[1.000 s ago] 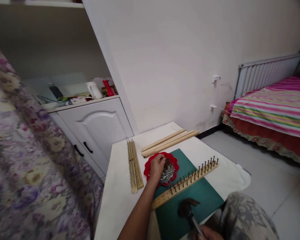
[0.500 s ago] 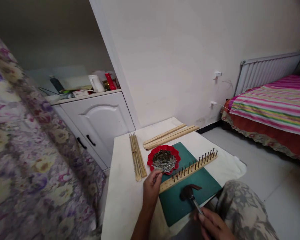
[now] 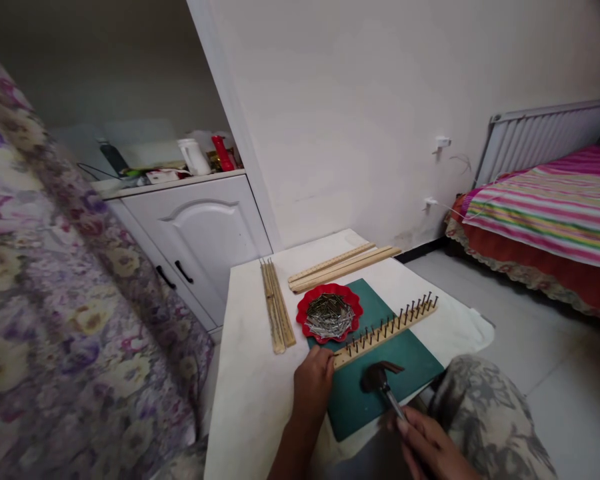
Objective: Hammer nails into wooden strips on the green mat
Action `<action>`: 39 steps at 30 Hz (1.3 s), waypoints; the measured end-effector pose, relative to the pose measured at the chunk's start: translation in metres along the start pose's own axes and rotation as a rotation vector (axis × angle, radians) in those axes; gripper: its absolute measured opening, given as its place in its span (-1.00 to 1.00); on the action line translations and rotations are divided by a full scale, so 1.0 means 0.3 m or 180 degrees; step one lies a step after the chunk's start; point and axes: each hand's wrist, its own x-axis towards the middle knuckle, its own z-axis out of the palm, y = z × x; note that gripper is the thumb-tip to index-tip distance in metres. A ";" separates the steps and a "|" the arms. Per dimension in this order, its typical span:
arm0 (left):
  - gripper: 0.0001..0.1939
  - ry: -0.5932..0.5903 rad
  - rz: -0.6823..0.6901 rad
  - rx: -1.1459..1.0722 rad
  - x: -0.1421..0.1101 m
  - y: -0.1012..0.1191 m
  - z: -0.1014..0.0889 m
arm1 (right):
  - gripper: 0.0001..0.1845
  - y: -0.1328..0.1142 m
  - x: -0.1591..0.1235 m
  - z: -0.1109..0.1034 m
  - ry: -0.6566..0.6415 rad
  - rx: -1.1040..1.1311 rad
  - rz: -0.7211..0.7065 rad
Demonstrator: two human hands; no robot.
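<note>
My right hand [image 3: 425,437] is closed around the handle of a claw hammer [image 3: 380,380], whose dark head hangs over the green mat [image 3: 363,410]. At the near left end of a wooden strip [image 3: 344,359], my left hand [image 3: 314,381] is closed in a pinch. A thin dark nail [image 3: 337,354] shows at its fingertips, mostly hidden. Rows of upright nails [image 3: 383,328] stand in the strip from its middle to its far right end. Just beyond my left hand, a red scalloped bowl [image 3: 303,325] holds a heap of loose nails [image 3: 330,315].
Wooden strips [image 3: 343,268] lie at the back of the white table [image 3: 250,400], and more strips [image 3: 279,310], with nail points sticking up at one end, lie at the left. A cabinet [image 3: 205,227], a floral curtain [image 3: 80,300] and a bed [image 3: 545,200] surround the table.
My left hand has moved from the bowl's near edge onto the left end of the strip. The hammer stays almost in place, and the view has shifted slightly.
</note>
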 end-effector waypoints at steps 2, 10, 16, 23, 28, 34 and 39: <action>-0.78 -0.0086 0.0006 0.0084 0.007 0.002 0.003 | -0.49 -0.001 0.000 0.000 0.0000 0.0026 0.0028; -0.84 -0.0438 0.0079 0.0353 0.058 0.026 -0.019 | -0.46 -0.015 -0.008 0.006 0.0116 0.0061 0.0158; -0.88 -0.0277 -0.0140 -0.0307 0.086 0.024 -0.002 | -0.44 -0.020 -0.009 0.005 0.0010 0.0073 0.0119; -0.78 0.0059 -0.0247 -0.0614 0.071 -0.001 0.060 | -0.51 -0.037 -0.020 0.023 -0.0102 0.0345 0.0025; -0.79 0.0113 -0.0230 -0.0671 0.062 -0.003 0.068 | -0.52 -0.104 -0.019 0.036 -0.0128 0.0245 -0.0049; -0.82 0.0113 -0.0290 -0.0739 0.061 -0.003 0.070 | -0.67 -0.231 0.082 0.062 -0.0200 0.0014 -0.0321; -0.88 0.0098 -0.0376 -0.0694 0.061 -0.003 0.064 | -0.72 -0.260 0.155 0.094 -0.0193 -0.0451 -0.0504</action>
